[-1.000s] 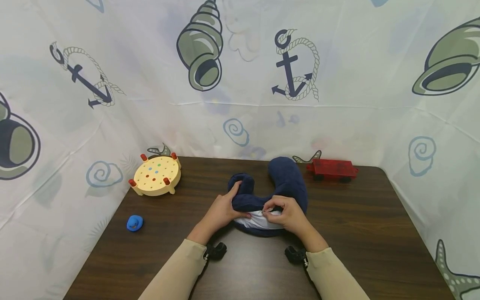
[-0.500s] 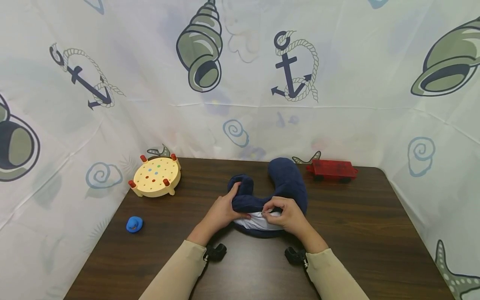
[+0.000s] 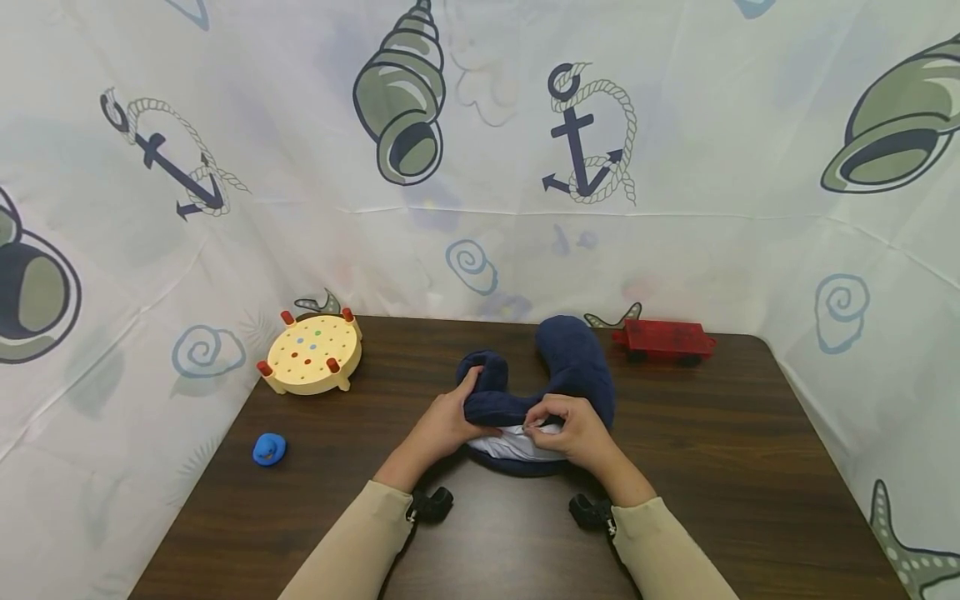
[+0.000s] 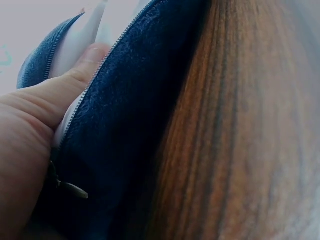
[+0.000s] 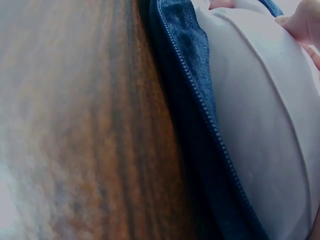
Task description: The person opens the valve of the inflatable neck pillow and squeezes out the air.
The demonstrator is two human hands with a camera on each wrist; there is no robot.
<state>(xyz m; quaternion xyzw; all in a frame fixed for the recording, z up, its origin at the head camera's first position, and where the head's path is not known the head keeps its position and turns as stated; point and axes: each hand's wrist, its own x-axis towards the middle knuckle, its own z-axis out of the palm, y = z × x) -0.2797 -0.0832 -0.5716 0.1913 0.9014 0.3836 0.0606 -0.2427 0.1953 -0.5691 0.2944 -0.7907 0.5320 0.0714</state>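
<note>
A navy, U-shaped neck pillow (image 3: pixel 576 358) lies on the table, its curve toward me. Along the near side its zipper (image 5: pixel 200 102) is undone, and the white inner cushion (image 3: pixel 517 446) shows in the gap. My left hand (image 3: pixel 442 425) grips the pillow's left part, thumb inside the opening against the white cushion. At the right of the opening, my right hand (image 3: pixel 573 429) pinches the upper edge of the navy cover between thumb and forefinger. A metal zipper pull (image 4: pixel 73 190) hangs beside my left hand in the left wrist view.
A round cream pegboard toy (image 3: pixel 313 354) with red-tipped legs stands at the back left of the wooden table (image 3: pixel 750 467). Nearer on the left sits a small blue rubber duck (image 3: pixel 268 449). A red toy wagon (image 3: pixel 666 340) is at the back right. Printed curtains (image 3: pixel 517 250) surround the table.
Both hands keep their places on the pillow. The white inner cushion looks a little more creased in the opening.
</note>
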